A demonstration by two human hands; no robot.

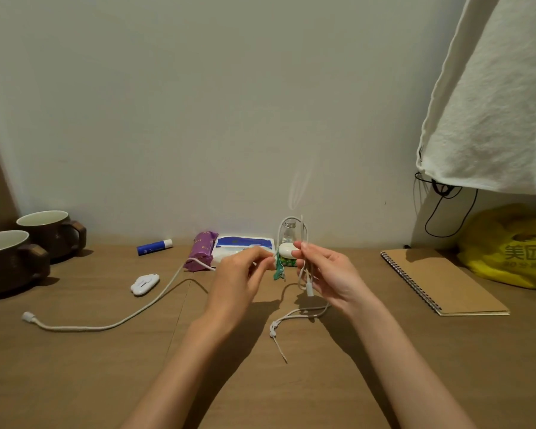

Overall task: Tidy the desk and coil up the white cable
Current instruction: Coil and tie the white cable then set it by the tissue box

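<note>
Two bare forearms rise from the near edge of the worktop (75, 382) and meet at its centre. The right hand (328, 274) holds a few upright loops of the white cable (106, 326) between the thumb and curled fingers, and one plug hangs just under the palm. The left hand (245, 274), fingers curled, pinches the same cable just beside it. From there the cable runs over the worktop toward 8 o'clock, and its other plug lies well apart from the hands. Two brown mugs (51, 235) stand at 9 o'clock, a spiral notebook (446, 283) lies at 3 o'clock, and a yellow bag (508, 249) sits behind it.
</note>
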